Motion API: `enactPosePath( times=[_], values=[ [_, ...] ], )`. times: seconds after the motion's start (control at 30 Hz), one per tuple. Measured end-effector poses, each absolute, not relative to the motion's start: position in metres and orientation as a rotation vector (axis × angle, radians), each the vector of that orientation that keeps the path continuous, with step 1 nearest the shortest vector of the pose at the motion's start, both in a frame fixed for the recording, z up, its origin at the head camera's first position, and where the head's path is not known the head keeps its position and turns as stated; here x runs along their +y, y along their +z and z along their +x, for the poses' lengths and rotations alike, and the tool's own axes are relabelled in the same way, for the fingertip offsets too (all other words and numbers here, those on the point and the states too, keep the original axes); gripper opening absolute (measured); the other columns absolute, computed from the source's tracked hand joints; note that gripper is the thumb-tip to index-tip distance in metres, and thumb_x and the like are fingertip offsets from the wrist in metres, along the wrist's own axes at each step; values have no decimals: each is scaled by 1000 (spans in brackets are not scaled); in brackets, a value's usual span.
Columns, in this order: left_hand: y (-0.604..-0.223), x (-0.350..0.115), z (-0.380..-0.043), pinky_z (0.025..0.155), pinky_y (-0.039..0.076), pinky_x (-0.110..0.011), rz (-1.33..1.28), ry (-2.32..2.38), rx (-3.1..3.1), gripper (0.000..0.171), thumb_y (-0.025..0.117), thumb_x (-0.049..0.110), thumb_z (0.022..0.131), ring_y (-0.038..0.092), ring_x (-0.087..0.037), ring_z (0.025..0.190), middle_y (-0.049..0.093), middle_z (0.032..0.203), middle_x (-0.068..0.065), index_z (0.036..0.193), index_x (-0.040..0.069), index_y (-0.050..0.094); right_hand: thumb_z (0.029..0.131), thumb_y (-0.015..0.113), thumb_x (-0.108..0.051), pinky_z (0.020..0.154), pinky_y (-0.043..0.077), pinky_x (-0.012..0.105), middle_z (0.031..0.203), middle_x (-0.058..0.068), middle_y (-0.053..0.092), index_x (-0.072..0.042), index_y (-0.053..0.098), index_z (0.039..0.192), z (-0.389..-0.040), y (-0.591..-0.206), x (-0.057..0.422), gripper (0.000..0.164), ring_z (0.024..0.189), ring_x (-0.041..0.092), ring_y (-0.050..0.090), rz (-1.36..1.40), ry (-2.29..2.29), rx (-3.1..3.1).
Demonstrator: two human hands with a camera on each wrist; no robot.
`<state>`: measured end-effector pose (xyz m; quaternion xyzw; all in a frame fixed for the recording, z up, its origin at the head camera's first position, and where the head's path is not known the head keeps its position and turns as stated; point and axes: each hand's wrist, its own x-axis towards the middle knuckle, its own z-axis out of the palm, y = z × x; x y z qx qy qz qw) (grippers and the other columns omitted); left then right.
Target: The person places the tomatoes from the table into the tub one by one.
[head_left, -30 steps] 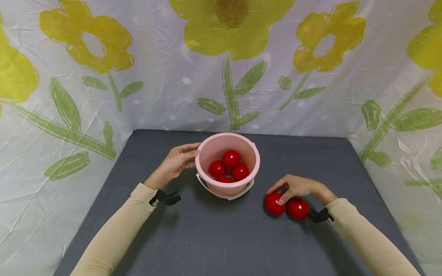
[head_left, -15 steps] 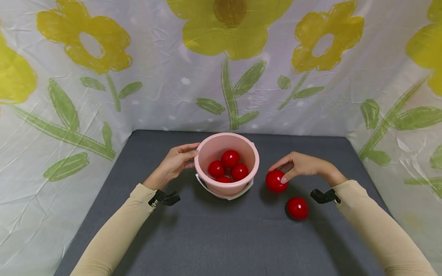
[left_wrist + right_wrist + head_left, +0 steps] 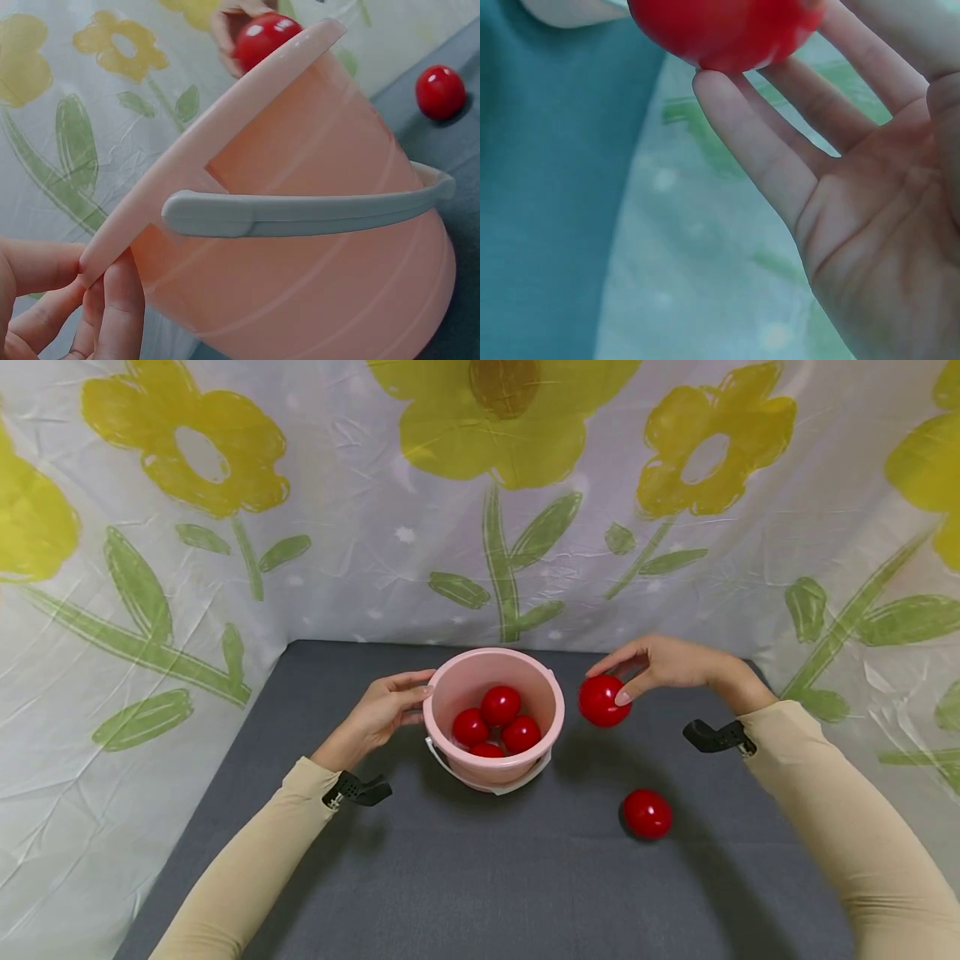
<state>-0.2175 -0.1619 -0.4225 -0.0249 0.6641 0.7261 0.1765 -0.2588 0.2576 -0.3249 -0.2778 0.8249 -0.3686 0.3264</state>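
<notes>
A pink bucket with a white handle stands on the table, several glossy red balls lying inside. At its left rim my left hand pinches the edge between thumb and fingers, as the left wrist view shows close up. My right hand holds another red ball by thumb and fingertips, raised above the table just right of the bucket. In the right wrist view this ball sits at the fingertips, away from the palm.
One more red ball rests on the dark grey tabletop, in front of the right hand. Behind and at both sides of the table hangs a white curtain with yellow flowers. A black camera mount juts from the right wrist.
My right hand has lifted its red ball off the table, away from the other loose ball, moving up and back beside the bucket. The left hand and the bucket stay put.
</notes>
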Motion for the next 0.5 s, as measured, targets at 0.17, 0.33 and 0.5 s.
enactPosePath(
  times=[0.17, 0.33, 0.5],
  values=[
    [-422, -162, -218, 74, 62, -25, -69, 2058, 1879, 49, 62, 9, 97, 71, -6, 92, 62, 130, -5, 145, 5, 50, 85, 78, -14, 86, 60, 31, 132, 17, 64, -6, 63, 133, -268, -303, 244, 52, 116, 28, 65, -762, -933, 2216],
    [-422, -163, -217, 75, 62, -26, -65, 2052, 1887, 49, 62, 9, 97, 71, -7, 93, 62, 131, -6, 144, 5, 50, 85, 78, -16, 86, 60, 33, 131, 13, 66, -10, 64, 132, -276, -295, 225, 49, 117, 28, 64, -782, -909, 2236],
    [-422, -163, -218, 76, 62, -26, -65, 2046, 1886, 49, 63, 11, 97, 71, -7, 94, 58, 138, -10, 144, 7, 51, 86, 77, -16, 88, 60, 39, 131, 11, 65, -10, 64, 132, -283, -291, 203, 49, 117, 27, 63, -815, -910, 2207]
  ],
)
